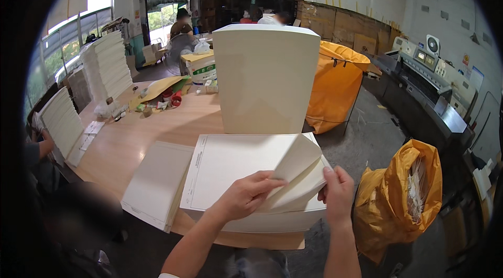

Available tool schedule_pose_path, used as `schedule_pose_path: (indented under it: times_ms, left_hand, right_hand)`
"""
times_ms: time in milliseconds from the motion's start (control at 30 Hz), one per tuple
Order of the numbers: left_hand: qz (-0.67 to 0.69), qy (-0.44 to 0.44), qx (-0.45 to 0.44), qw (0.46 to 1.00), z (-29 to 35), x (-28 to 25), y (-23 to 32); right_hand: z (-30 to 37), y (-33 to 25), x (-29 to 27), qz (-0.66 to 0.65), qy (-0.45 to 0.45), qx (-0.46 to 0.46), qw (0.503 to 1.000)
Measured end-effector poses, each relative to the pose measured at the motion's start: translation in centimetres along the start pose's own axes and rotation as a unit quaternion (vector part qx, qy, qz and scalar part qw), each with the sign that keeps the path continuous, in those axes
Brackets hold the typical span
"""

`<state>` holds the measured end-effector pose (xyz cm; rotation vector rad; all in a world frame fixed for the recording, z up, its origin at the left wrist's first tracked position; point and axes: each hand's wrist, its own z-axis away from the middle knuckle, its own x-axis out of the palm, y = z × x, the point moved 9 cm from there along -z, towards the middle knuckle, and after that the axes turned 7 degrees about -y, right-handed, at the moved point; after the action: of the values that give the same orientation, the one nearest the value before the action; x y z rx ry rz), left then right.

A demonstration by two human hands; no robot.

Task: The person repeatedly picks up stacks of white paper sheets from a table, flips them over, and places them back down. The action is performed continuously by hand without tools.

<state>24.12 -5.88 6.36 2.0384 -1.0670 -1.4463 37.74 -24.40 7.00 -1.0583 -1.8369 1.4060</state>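
Both hands [339, 192] gripping curled sheets [297, 160] atop a paper stack [230, 165], lower orange sack [374, 207] holding pale strips [416, 189]

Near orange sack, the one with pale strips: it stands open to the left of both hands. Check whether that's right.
Wrong side: the head view shows the near orange sack, open with pale strips inside, to the right of both the left hand and the right hand.

Shows an orange sack [378, 202] of pale strips [416, 189] right of the right grip [338, 190], a taller orange bag [334, 87] beyond, a pale machine [429, 59] farther right.
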Motion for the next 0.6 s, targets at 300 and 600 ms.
schedule_pose_path:
  times_ms: [300,600]
  left_hand:
    - [0.0,0.012,0.019,1.0,0.1,-0.2,0.5]
    - [-0.049,0.029,0.058,0.997,-0.1,-0.1,2.1]
  right_hand:
    - [0.1,0.6,0.5,-0.156,-0.011,0.046,0.987]
    - [-0.3,0.6,0.8,-0.192,-0.023,0.05,0.98]
